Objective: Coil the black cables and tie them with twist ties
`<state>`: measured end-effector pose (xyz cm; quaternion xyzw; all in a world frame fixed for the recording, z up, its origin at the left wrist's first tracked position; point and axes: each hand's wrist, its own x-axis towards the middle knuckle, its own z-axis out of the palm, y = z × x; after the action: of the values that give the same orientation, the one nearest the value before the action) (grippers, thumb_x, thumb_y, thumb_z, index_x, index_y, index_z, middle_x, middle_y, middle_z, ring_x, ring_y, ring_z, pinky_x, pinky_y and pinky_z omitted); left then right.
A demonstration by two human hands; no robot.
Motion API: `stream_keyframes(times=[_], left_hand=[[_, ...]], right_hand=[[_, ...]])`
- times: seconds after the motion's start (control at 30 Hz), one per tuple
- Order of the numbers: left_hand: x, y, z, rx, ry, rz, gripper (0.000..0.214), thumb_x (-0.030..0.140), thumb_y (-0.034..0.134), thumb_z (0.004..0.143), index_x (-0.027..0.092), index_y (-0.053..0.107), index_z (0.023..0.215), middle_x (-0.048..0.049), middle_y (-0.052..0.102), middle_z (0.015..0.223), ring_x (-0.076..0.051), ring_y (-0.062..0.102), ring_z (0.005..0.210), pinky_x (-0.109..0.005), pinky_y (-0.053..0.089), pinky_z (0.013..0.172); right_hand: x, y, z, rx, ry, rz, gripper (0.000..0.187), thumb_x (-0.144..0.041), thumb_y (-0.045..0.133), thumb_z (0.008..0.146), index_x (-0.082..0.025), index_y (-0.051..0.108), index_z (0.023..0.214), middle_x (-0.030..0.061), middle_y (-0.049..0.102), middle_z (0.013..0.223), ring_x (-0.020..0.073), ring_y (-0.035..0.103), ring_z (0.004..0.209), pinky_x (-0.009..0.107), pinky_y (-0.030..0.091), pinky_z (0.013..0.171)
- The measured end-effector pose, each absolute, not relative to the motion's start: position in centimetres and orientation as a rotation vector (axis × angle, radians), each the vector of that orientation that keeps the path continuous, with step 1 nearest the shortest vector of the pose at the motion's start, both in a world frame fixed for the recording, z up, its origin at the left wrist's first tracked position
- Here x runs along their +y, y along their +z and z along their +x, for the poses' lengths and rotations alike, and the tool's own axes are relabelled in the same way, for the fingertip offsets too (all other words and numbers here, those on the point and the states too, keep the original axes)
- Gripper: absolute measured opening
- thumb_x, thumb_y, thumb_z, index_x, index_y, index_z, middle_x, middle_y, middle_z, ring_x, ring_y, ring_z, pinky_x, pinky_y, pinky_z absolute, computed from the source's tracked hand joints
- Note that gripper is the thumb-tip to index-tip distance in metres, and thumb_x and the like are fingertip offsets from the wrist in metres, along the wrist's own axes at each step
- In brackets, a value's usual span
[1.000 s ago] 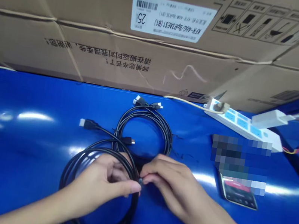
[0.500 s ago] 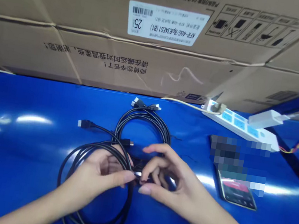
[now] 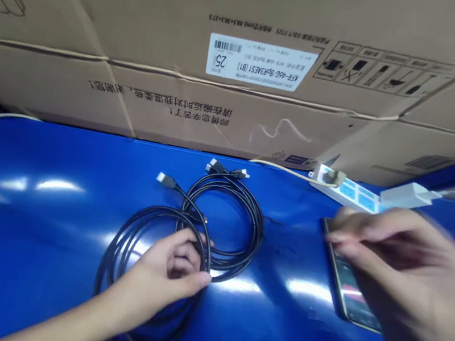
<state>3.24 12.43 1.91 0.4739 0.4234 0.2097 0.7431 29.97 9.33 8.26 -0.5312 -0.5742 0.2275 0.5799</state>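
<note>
One view only, from the head camera, down onto a blue table [image 3: 28, 231]. Closed around the right side of the near coil [image 3: 112, 259] of black cable, the left hand [image 3: 171, 268]: thumb and forefinger pinching the bundled strands together, other fingers curled beneath, probably to keep the loops from springing apart. Just beyond the left knuckles and overlapping that bundle, the far coil [image 3: 258, 228], flat and untouched, with its paired plugs [image 3: 227, 169] on the side farthest from the hand. Up and left of the left fingers, one loose plug [image 3: 163, 179] on a strand crossing between the coils.

Well to the right of the cables and raised off the table, the right hand [image 3: 406, 268], blurred; fingers stretched forward side by side, nothing visible in them. Directly beneath those fingers, a phone [image 3: 348, 298], flat, screen up, partly hidden. Past the right fingertips, a white power strip [image 3: 353, 191] at the foot of a big cardboard box [image 3: 236, 114], seemingly parked clear of the working space.
</note>
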Motion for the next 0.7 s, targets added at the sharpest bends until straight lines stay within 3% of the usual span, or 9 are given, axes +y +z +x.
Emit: stream_keyframes(times=[0.07,0.13,0.2,0.27,0.33,0.4,0.53,0.63,0.7], left_hand=[[12.6,1.7,2.9,0.987,0.402,1.043,0.048,0.03,0.082,0.074,0.02,0.063,0.117,0.0035,0.064,0.077,-0.014,0.064,0.072,-0.026,0.049,0.071],[12.7,2.1,1.9,1.051,0.331,1.223,0.043,0.035,0.08,0.076,0.021,0.066,0.113,0.0009,0.069,0.076,-0.017,0.065,0.068,-0.028,0.049,0.066],[12.9,3.1,0.1,1.159,0.346,1.615,0.025,0.043,0.072,0.085,0.023,0.071,0.101,0.0,0.069,0.072,-0.018,0.062,0.063,-0.029,0.046,0.064],[13.2,4.1,-2.1,1.39,0.545,1.979,0.024,0.048,0.065,0.091,0.024,0.071,0.09,-0.0022,0.069,0.075,-0.021,0.062,0.068,-0.03,0.043,0.066],[13.4,4.4,-4.1,1.659,0.688,2.229,0.032,0.054,0.062,0.091,0.023,0.069,0.099,-0.0078,0.068,0.09,-0.029,0.062,0.086,-0.033,0.042,0.071],[13.5,3.8,-5.3,1.835,0.587,2.382,0.044,0.06,0.06,0.09,0.02,0.066,0.108,-0.0121,0.065,0.095,-0.034,0.059,0.092,-0.034,0.04,0.07],[12.7,1.9,-5.2,1.836,0.368,2.442,0.038,0.059,0.058,0.091,0.021,0.063,0.094,-0.0102,0.06,0.085,-0.032,0.056,0.083,-0.034,0.04,0.068],[11.3,1.8,-4.4,1.753,0.492,2.203,0.023,0.045,0.058,0.094,0.024,0.061,0.087,-0.008,0.062,0.085,-0.03,0.058,0.082,-0.036,0.041,0.071],[10.1,2.4,-4.0,1.655,0.637,1.874,0.021,0.044,0.056,0.096,0.025,0.058,0.086,-0.0047,0.063,0.08,-0.026,0.06,0.077,-0.035,0.043,0.071]], right_hand=[[9.1,8.5,31.2,-1.22,0.136,-1.434,0.021,-0.026,0.089,0.074,-0.026,0.07,0.084,0.0006,0.07,0.078,0.0199,0.068,0.072,0.034,0.053,0.069],[8.6,7.8,32.5,-1.343,-0.081,-1.65,0.018,-0.038,0.085,0.079,-0.026,0.075,0.088,0.0035,0.072,0.084,0.0222,0.067,0.075,0.036,0.052,0.07],[8.0,6.3,33.6,-1.661,-0.049,-1.73,0.021,-0.049,0.071,0.09,-0.028,0.077,0.093,0.0049,0.077,0.09,0.0241,0.069,0.075,0.036,0.052,0.067],[7.4,4.7,34.4,-1.798,-0.068,-1.779,0.024,-0.05,0.067,0.093,-0.028,0.076,0.096,0.0054,0.078,0.091,0.0265,0.072,0.074,0.037,0.053,0.064],[6.9,3.6,34.2,-1.896,-0.166,-1.837,0.029,-0.052,0.062,0.096,-0.026,0.075,0.098,0.0074,0.078,0.091,0.0299,0.072,0.076,0.039,0.052,0.063],[6.2,3.3,32.7,-1.929,-0.232,-1.814,0.031,-0.052,0.058,0.098,-0.026,0.074,0.1,0.0087,0.077,0.091,0.0311,0.071,0.081,0.04,0.052,0.066],[5.1,3.3,25.9,-1.829,-0.025,-1.815,0.028,-0.05,0.056,0.1,-0.026,0.069,0.104,0.0054,0.073,0.087,0.025,0.07,0.075,0.034,0.054,0.061],[5.1,2.0,20.9,-1.876,0.07,-1.911,0.039,-0.057,0.059,0.096,-0.022,0.068,0.112,0.0055,0.067,0.086,0.0213,0.068,0.062,0.029,0.049,0.047],[5.3,1.2,19.1,-1.874,0.172,-1.86,0.03,-0.047,0.061,0.097,-0.022,0.066,0.113,0.0053,0.066,0.088,0.0206,0.069,0.066,0.028,0.052,0.05]])
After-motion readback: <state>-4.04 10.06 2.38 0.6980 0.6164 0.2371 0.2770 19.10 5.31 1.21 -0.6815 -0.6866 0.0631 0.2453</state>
